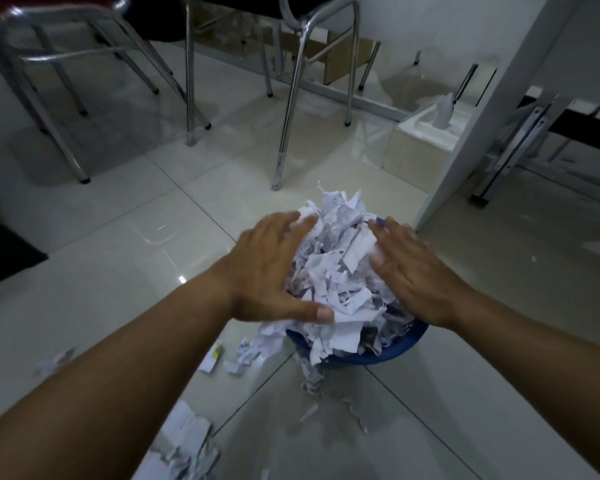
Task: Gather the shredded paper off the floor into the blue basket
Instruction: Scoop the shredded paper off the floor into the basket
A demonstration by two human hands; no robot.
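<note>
A round blue basket (388, 353) stands on the tiled floor, heaped well above its rim with white shredded paper (336, 258). My left hand (267, 268) lies flat against the left side of the heap, fingers straight. On the heap's right side my right hand (413, 271) presses with straight fingers too. Some shreds hang over the basket's near rim. Loose shreds (243, 355) lie on the floor left of the basket, and a larger pile (187, 441) sits near the bottom edge.
Chrome chair legs (288, 109) stand just beyond the basket, with more chairs at the back left. A white tissue box (426, 140) rests by a white table leg (482, 126) on the right. A dark mat (4, 254) lies at the left edge.
</note>
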